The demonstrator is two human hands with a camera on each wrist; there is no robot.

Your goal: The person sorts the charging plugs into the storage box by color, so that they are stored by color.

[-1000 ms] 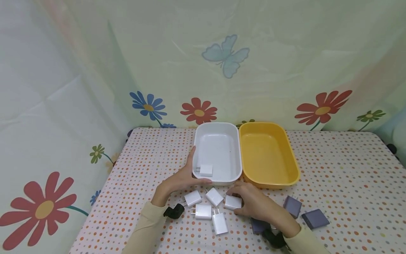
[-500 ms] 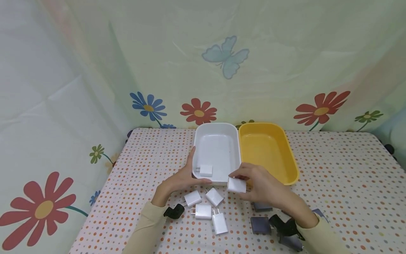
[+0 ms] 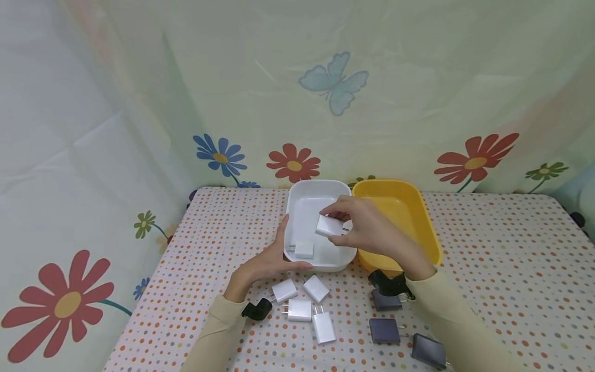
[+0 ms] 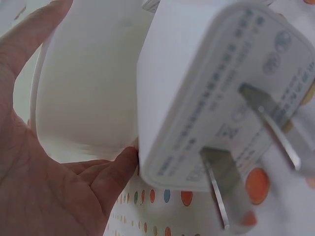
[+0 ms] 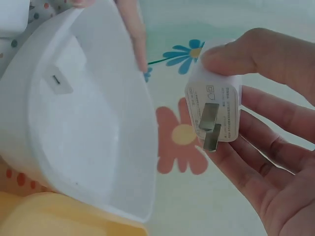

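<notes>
My right hand (image 3: 372,225) pinches a white charger plug (image 3: 329,226) above the white tray (image 3: 304,204). In the right wrist view the held plug (image 5: 211,98) sits between thumb and fingers, its two flat prongs showing. My left hand (image 3: 267,262) is spread round the tray's near left corner, with straight fingers touching its outer walls. One white plug (image 3: 304,249) lies inside the tray at the near left. Several white plugs (image 3: 299,310) lie on the table before it. A large white plug (image 4: 231,98) with prongs fills much of the left wrist view.
A yellow tray (image 3: 397,188) stands against the white one's right side. Several dark purple-grey plugs (image 3: 385,330) lie on the dotted tablecloth (image 3: 502,248) near my right forearm. A flowered curtain (image 3: 386,119) hangs behind the table.
My right hand has picked up a white plug from the table and carried it up and left over the white tray. My left hand has stayed at the tray's corner.
</notes>
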